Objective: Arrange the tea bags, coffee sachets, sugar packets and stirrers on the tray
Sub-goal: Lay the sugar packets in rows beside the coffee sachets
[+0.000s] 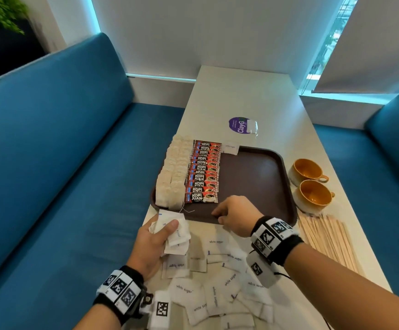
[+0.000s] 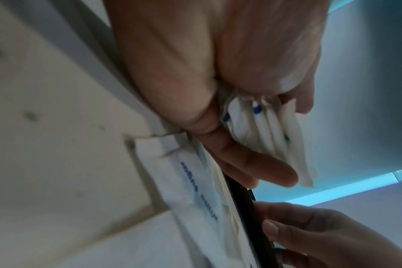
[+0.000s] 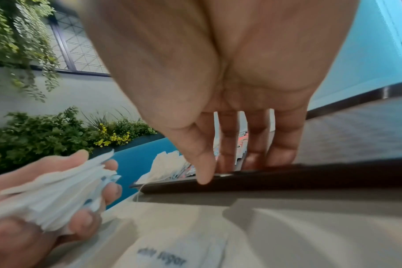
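A dark brown tray lies on the white table. On its left side stand a row of tea bags and a row of red coffee sachets, and one sugar packet lies at its far edge. My left hand grips a bunch of white sugar packets just off the tray's near left corner. My right hand pinches the tray's near rim, fingers inside and thumb outside. Loose sugar packets are heaped on the table in front of me. Wooden stirrers lie to the right.
Two orange-lined cups stand right of the tray. A purple sticker with a stray tea bag on it lies beyond the tray. Blue benches flank the narrow table.
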Demonstrator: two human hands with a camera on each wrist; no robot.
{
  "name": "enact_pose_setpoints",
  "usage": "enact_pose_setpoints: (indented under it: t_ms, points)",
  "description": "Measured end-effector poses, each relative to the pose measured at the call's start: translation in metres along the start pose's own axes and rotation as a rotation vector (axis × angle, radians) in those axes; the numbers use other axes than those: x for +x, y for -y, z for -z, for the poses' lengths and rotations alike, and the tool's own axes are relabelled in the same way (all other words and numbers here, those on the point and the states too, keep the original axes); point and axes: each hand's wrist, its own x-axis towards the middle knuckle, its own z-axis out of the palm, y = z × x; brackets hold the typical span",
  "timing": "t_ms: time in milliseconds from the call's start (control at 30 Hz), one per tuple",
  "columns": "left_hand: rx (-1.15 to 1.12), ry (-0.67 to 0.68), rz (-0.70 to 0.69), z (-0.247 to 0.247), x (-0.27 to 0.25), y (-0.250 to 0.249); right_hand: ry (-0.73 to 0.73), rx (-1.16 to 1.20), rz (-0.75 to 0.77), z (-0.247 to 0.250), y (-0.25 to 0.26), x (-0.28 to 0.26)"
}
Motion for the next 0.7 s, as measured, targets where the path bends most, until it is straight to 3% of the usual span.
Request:
enact_pose_setpoints:
  t_ms: [533, 700]
  points:
    - [-0.113, 0.052, 0.111, 0.006, -0.058, 0.016, 0.039, 0.042, -0.001, -0.024, 0.003, -0.052]
    - [-0.136, 0.083, 0.12, 0.004, -0.069, 0.023, -0.014, 0.063, 0.014, -0.032, -0.003, -0.061]
